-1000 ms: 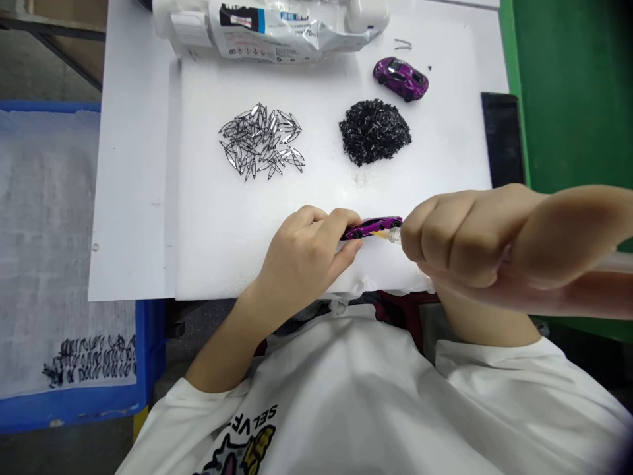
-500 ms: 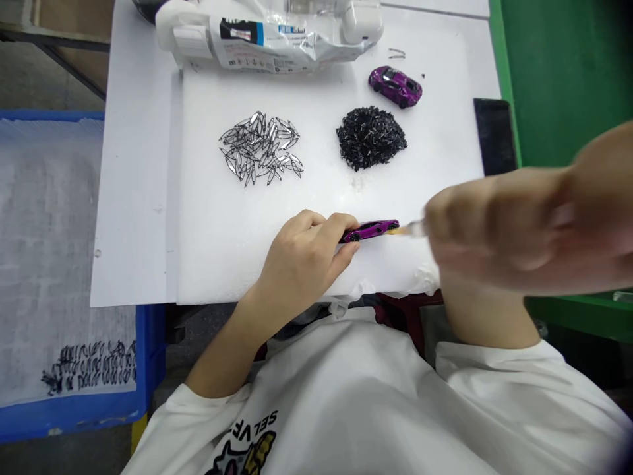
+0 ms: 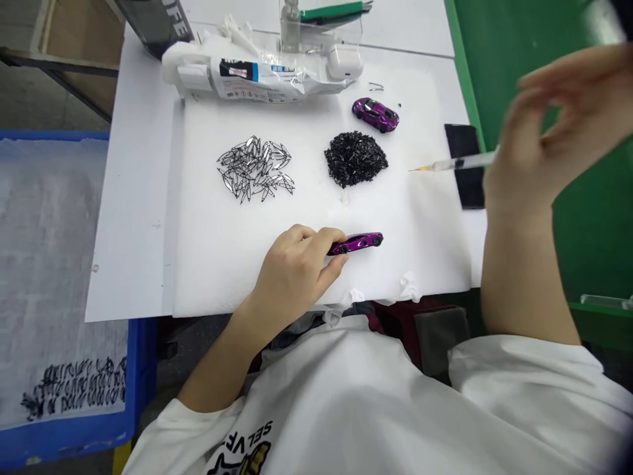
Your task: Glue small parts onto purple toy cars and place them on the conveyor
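My left hand (image 3: 297,267) is closed on a small purple toy car (image 3: 357,243), holding it on its side on the white foam board (image 3: 208,264) near the front edge. Raised at the right, my right hand (image 3: 548,132) grips a clear syringe (image 3: 457,163) whose yellow tip points left, well away from the car. A pile of silvery clear parts (image 3: 254,166) and a pile of small black parts (image 3: 355,157) lie further back on the board. A second purple toy car (image 3: 376,113) stands behind the black pile.
A crumpled plastic bag with a label (image 3: 257,66) and a white earbud case (image 3: 343,63) lie at the back. A black phone (image 3: 465,165) rests at the board's right edge. A blue crate (image 3: 69,429) stands at the left, a green surface (image 3: 499,59) at the right.
My right hand has pulled the syringe away from the held car, lifting up and to the right. The left hand keeps holding the car in place.
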Tool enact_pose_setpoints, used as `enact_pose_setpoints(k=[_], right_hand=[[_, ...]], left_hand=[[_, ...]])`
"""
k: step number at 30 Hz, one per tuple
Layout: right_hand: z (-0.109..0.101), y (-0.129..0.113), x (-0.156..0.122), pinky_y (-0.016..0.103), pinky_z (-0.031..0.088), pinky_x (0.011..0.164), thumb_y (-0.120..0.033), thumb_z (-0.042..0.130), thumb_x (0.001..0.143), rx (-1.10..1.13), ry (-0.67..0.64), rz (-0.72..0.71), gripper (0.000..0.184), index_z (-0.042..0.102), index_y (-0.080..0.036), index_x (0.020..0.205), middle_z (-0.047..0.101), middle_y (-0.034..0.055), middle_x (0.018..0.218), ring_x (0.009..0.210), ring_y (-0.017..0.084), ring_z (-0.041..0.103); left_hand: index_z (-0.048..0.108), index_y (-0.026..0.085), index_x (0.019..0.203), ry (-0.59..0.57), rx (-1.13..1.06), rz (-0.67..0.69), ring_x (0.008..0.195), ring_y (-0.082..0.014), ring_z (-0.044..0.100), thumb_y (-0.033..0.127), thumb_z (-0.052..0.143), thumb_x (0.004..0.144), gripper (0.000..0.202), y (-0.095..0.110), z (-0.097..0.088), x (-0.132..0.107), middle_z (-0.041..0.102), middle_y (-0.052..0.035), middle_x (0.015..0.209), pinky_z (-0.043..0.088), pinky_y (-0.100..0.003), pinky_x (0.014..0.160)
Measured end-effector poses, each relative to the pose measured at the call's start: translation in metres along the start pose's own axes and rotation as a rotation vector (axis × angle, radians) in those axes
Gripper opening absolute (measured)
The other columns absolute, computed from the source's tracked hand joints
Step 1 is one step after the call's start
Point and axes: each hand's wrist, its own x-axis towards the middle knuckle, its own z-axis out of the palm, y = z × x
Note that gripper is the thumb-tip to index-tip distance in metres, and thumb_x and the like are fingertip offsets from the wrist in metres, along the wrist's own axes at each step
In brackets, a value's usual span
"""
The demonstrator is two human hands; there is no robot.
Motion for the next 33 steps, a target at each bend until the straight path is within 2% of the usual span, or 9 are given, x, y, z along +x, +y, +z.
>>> enact_pose_setpoints(k=[2, 7, 11, 14, 19, 23, 27, 30, 33], right_hand=[[-0.002, -0.006, -0.002, 0.030, 0.046, 0.080, -0.019, 0.039, 0.083, -0.057, 0.024, -0.037, 0.024, 0.058, -0.013, 0.095, 0.057, 0.0139, 0.099, 0.094, 0.019, 0.054], [-0.008, 0.000, -0.001, 0.034, 0.042, 0.081, -0.026, 0.047, 0.085, -0.348, -0.543, 0.232, 0.029, 0.064, -0.016, 0.106, 0.063, 0.0094, 0.103, 0.096, 0.023, 0.056], [-0.022, 0.008, -0.011, 0.042, 0.036, 0.089, -0.028, 0.047, 0.087, -0.555, -0.663, 0.243, 0.039, 0.056, -0.013, 0.122, 0.055, 0.0145, 0.119, 0.113, 0.033, 0.046], [-0.028, 0.013, -0.019, 0.045, 0.034, 0.090, -0.026, 0.047, 0.087, -0.582, -0.763, 0.162, 0.029, 0.061, -0.016, 0.111, 0.057, 0.0132, 0.115, 0.116, 0.035, 0.042], [-0.033, 0.016, -0.014, 0.033, 0.038, 0.086, -0.019, 0.054, 0.087, -0.519, -0.657, -0.013, 0.023, 0.064, -0.014, 0.108, 0.064, 0.0104, 0.093, 0.092, 0.022, 0.055], [-0.046, 0.012, -0.009, 0.039, 0.035, 0.091, -0.026, 0.054, 0.089, -0.655, -0.525, -0.031, 0.022, 0.068, -0.017, 0.103, 0.062, 0.0109, 0.092, 0.105, 0.025, 0.052], [-0.044, 0.010, -0.013, 0.040, 0.026, 0.101, -0.021, 0.062, 0.083, -0.734, -0.618, -0.061, 0.015, 0.072, -0.018, 0.094, 0.063, 0.0063, 0.088, 0.097, 0.022, 0.053], [-0.036, 0.006, -0.019, 0.039, 0.027, 0.102, -0.013, 0.058, 0.083, -0.718, -0.709, -0.089, 0.020, 0.072, -0.017, 0.096, 0.064, 0.0070, 0.095, 0.092, 0.021, 0.055], [-0.032, -0.004, -0.021, 0.043, 0.026, 0.104, -0.013, 0.056, 0.083, -0.650, -0.654, -0.135, 0.028, 0.067, -0.014, 0.109, 0.062, 0.0112, 0.104, 0.102, 0.027, 0.053]], left_hand=[[0.058, 0.016, 0.100, 0.006, 0.000, -0.004, 0.080, -0.0163, 0.057, 0.021, 0.053, 0.087, 0.015, 0.000, 0.000, 0.000, 0.068, -0.0020, 0.085, 0.049, -0.028, 0.072], [0.058, 0.016, 0.099, -0.001, 0.000, -0.005, 0.080, -0.0162, 0.058, 0.021, 0.054, 0.087, 0.014, 0.000, 0.000, 0.000, 0.067, -0.0025, 0.085, 0.050, -0.028, 0.071], [0.059, 0.015, 0.099, 0.001, 0.004, 0.004, 0.080, -0.0165, 0.058, 0.021, 0.054, 0.087, 0.015, 0.000, -0.001, 0.000, 0.068, -0.0030, 0.084, 0.050, -0.028, 0.071], [0.059, 0.015, 0.100, 0.002, 0.008, 0.006, 0.080, -0.0165, 0.058, 0.020, 0.054, 0.086, 0.015, 0.000, -0.001, 0.000, 0.068, -0.0032, 0.085, 0.050, -0.029, 0.071], [0.058, 0.016, 0.100, -0.009, 0.005, -0.011, 0.080, -0.0160, 0.058, 0.022, 0.054, 0.086, 0.015, 0.000, -0.001, -0.001, 0.068, -0.0028, 0.086, 0.051, -0.028, 0.071], [0.057, 0.017, 0.101, -0.008, 0.000, -0.015, 0.081, -0.0158, 0.058, 0.022, 0.054, 0.086, 0.015, 0.000, -0.001, 0.000, 0.068, -0.0019, 0.088, 0.051, -0.029, 0.071], [0.057, 0.017, 0.100, -0.007, -0.005, -0.016, 0.081, -0.0157, 0.058, 0.021, 0.055, 0.086, 0.015, 0.000, -0.001, 0.000, 0.068, -0.0021, 0.089, 0.051, -0.029, 0.072], [0.057, 0.016, 0.100, -0.004, -0.004, -0.010, 0.081, -0.0160, 0.058, 0.021, 0.055, 0.086, 0.015, 0.000, -0.001, -0.001, 0.069, -0.0020, 0.089, 0.050, -0.029, 0.072], [0.058, 0.016, 0.100, 0.000, -0.002, -0.009, 0.080, -0.0159, 0.058, 0.020, 0.055, 0.086, 0.015, -0.001, 0.000, -0.001, 0.069, -0.0018, 0.088, 0.050, -0.028, 0.071]])
